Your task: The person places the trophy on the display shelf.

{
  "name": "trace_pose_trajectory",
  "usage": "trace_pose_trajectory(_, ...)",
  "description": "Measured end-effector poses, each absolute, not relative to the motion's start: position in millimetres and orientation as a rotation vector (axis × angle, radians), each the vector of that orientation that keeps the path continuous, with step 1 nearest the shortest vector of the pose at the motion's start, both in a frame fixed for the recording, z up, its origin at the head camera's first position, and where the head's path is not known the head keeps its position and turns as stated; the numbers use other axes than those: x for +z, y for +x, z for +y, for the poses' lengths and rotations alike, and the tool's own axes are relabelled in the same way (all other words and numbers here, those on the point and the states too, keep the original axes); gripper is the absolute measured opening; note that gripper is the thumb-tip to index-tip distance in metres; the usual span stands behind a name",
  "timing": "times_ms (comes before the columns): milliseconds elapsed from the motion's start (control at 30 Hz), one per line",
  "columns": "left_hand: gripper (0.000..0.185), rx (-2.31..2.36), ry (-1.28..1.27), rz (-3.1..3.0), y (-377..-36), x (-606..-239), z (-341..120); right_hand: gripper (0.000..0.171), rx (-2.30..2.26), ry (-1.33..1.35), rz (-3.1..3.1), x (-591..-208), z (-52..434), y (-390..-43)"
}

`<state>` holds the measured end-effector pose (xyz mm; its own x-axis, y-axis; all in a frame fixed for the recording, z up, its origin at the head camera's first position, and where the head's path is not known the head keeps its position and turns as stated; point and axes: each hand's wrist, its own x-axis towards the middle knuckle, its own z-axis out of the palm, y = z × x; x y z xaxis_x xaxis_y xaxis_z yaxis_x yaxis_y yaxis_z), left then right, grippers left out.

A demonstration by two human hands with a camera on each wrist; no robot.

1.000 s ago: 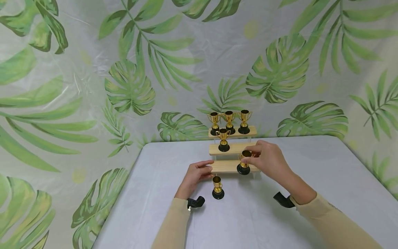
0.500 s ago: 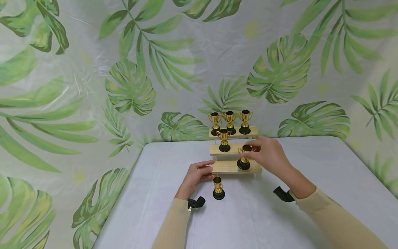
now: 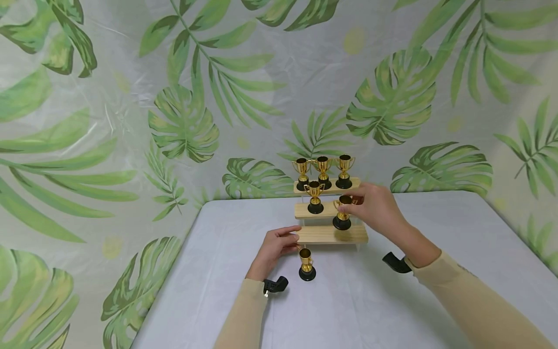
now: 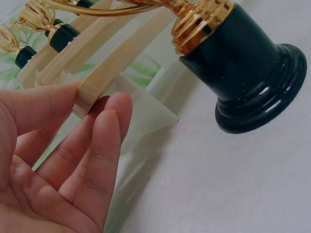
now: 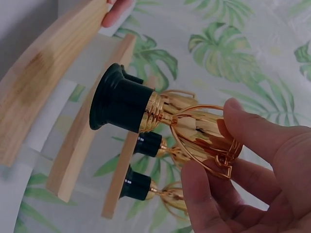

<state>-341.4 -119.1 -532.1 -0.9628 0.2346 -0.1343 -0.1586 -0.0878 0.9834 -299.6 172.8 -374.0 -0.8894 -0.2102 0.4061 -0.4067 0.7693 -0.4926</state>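
My right hand (image 3: 378, 208) holds a small gold trophy cup (image 3: 342, 222) with a black base by its bowl, thumb on one side and fingers on the other. In the right wrist view this trophy (image 5: 121, 99) overlaps the middle shelf (image 5: 73, 160) of a three-tier wooden display stand. My left hand (image 3: 271, 249) pinches the left end of the stand's lowest shelf (image 3: 320, 234), thumb above and fingers below. Just in front of that hand, another trophy (image 3: 307, 273) stands upright on the table.
Several trophies stand on the stand: one (image 3: 315, 207) at the left of the middle shelf, others along the top shelf (image 3: 298, 190). A white cloth covers the table (image 3: 235, 218). Behind it hangs a leaf-patterned sheet (image 3: 261, 97).
My right hand has lifted the trophy up and back, from over the lowest shelf towards the middle one. The left hand keeps its hold on the stand.
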Motion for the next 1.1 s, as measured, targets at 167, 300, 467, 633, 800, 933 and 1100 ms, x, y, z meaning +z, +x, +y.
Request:
trace_pose_trajectory(167, 0.035, 2.138, 0.089, 1.925, -341, -532, -119, 0.048, 0.833, 0.48, -2.634, -369, 173, -305)
trace_pose_trajectory(300, 0.036, 2.135, 0.09, 1.927, -341, -532, -120, 0.051, 0.809, 0.485, -2.641, -365, 173, -309)
trace_pose_trajectory(467, 0.035, 2.131, 0.084, 1.921, -341, -532, -119, 0.048, 0.777, 0.488, -2.643, -362, 172, -312)
trace_pose_trajectory(633, 0.035, 2.129, 0.088, 1.921, -343, -533, -119, 0.047, 0.756, 0.478, -2.66, -360, 171, -317)
trace_pose_trajectory(800, 0.033, 2.129, 0.086, 1.929, -342, -534, -120, 0.05, 0.775, 0.473, -2.676, -359, 172, -323)
trace_pose_trajectory(933, 0.032, 2.138, 0.083, 1.92, -343, -534, -119, 0.051, 0.783, 0.477, -2.679, -359, 172, -330)
trace_pose_trajectory(1100, 0.031, 2.148, 0.083, 1.905, -343, -534, -119, 0.05, 0.77, 0.468, -2.691, -360, 173, -341)
